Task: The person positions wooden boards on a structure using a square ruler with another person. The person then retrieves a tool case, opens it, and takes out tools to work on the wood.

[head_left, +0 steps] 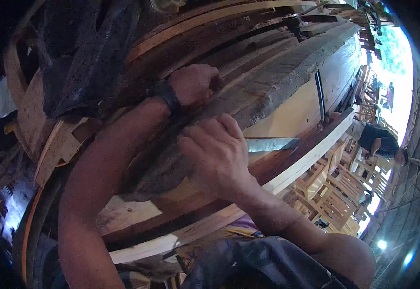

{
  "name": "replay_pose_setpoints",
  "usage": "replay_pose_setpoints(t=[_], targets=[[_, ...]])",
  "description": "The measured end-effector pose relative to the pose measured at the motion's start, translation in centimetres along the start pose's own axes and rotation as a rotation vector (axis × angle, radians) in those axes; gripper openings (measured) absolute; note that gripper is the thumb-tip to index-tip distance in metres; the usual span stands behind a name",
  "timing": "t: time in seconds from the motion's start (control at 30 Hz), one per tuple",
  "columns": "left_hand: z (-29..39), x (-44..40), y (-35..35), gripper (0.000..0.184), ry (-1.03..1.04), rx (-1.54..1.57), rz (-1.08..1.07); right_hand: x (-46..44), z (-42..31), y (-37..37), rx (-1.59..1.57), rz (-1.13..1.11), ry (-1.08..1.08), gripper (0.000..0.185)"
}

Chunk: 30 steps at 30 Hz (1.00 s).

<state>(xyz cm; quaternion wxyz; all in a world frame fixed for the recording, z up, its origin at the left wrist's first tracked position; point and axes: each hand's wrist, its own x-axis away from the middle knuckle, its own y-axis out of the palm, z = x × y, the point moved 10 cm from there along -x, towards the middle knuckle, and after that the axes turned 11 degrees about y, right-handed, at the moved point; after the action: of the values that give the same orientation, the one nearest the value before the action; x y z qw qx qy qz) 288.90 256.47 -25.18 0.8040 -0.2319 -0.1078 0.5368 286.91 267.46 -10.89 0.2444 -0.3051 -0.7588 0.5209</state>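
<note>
- The person's left hand (193, 85), with a black band (167, 98) around its wrist, is at the far side of a long, rough-edged, dark brown wooden slab (272, 89).
- Its fingers are curled in toward the palm, next to the slab's far edge; their tips are hidden, so I cannot tell whether they grasp anything.
- The right hand (217, 156) is at the near side of the slab, its back toward the camera and its fingers bent over toward the rough edge.
- What lies under those fingers is out of sight, so I cannot tell whether they are clenched on the slab or on something else.
- The slab runs diagonally, passing between the two hands and stretching well beyond them toward the upper right.
- A flat, pale grey metal strip (275, 144) shows just beside the right hand, on the side away from the left hand; whether the fingers touch it cannot be made out.
- A smooth, pale yellow wooden surface (289, 114) shows along the slab's near side.
- Nearer the body runs a long, straight, whitish wooden strip (294, 176), crossing behind the right forearm.
- Beyond it, at the right, are light brown slatted wooden chairs (337, 200) and another person in a dark shirt (377, 138).
</note>
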Motion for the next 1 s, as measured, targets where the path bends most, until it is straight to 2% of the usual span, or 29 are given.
replay_pose_setpoints(t=[0.1, 0.3, 0.4, 0.5, 0.6, 0.77, 1.0], targets=[[-0.3, -0.3, -0.1, 0.027, -0.086, -0.047, -0.07, 0.0, 0.1, 0.0, -0.008, 0.005, 0.005, 0.041], [0.0, 0.2, -1.0, 0.024, -0.227, -0.182, 0.016, -0.1, -0.1, -0.5, -0.048, 0.006, 0.024, 0.037], [0.6, 1.2, -1.1, 0.022, -0.311, -0.247, -0.038, 0.1, 0.0, -0.3, -0.026, 0.03, 0.011, 0.037], [1.6, 4.2, -2.3, 0.022, -0.221, -0.241, 0.074, 0.1, -0.1, -0.3, -0.017, 0.02, -0.002, 0.036], [1.5, 8.7, -4.3, 0.023, -0.224, -0.216, 0.018, 0.0, -0.1, -0.5, -0.023, 0.023, 0.008, 0.036], [2.9, 15.9, -5.4, 0.024, -0.298, -0.319, 0.14, 0.1, -0.4, -0.6, -0.026, 0.059, -0.011, 0.03], [1.4, 17.7, -4.8, 0.021, -0.393, -0.213, 0.195, -0.1, -0.3, -0.7, -0.022, 0.025, 0.014, 0.034]])
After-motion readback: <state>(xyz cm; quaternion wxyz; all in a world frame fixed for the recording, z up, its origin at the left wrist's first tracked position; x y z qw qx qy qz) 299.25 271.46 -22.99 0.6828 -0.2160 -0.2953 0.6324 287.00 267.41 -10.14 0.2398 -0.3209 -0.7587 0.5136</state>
